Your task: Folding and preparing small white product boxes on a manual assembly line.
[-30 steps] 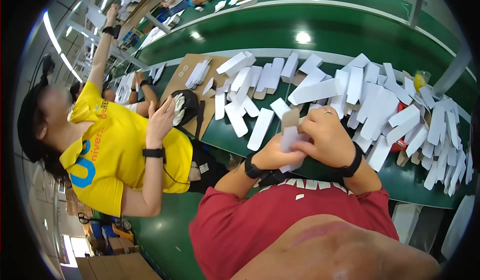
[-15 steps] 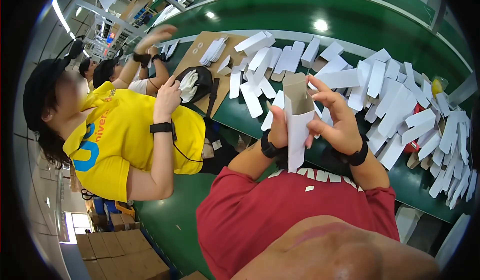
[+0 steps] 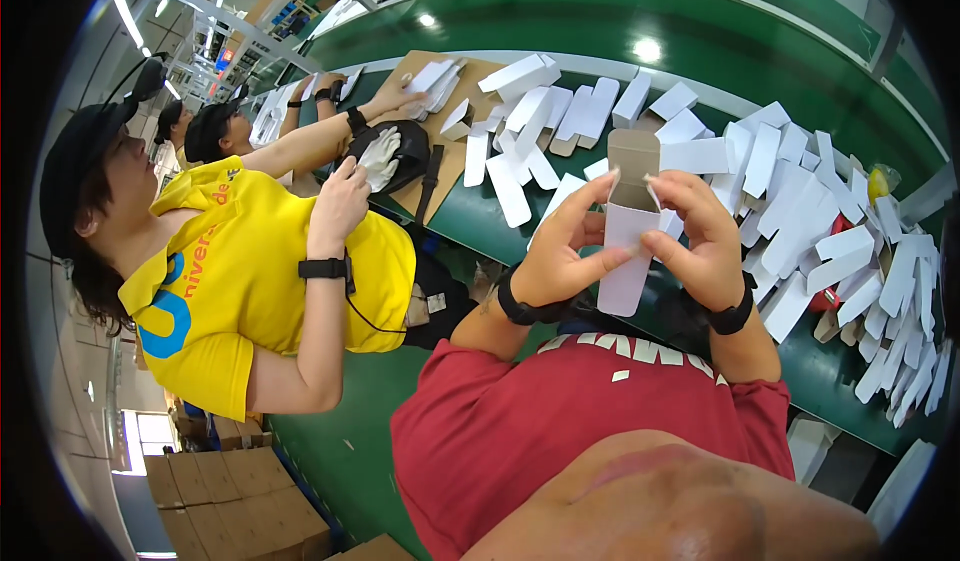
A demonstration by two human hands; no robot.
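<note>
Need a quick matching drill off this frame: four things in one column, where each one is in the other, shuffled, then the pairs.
Things:
1. small white carton
2. pile of flat white cartons
3. black bag with white gloves
4. brown cardboard boxes

Places:
A. stacked on the floor, lower left
B. held upright between the left hand and right hand
C. spread over the green table
D. on the table in front of the neighbouring person in the yellow shirt

Pairs: 1-B, 2-C, 3-D, 4-A
</note>
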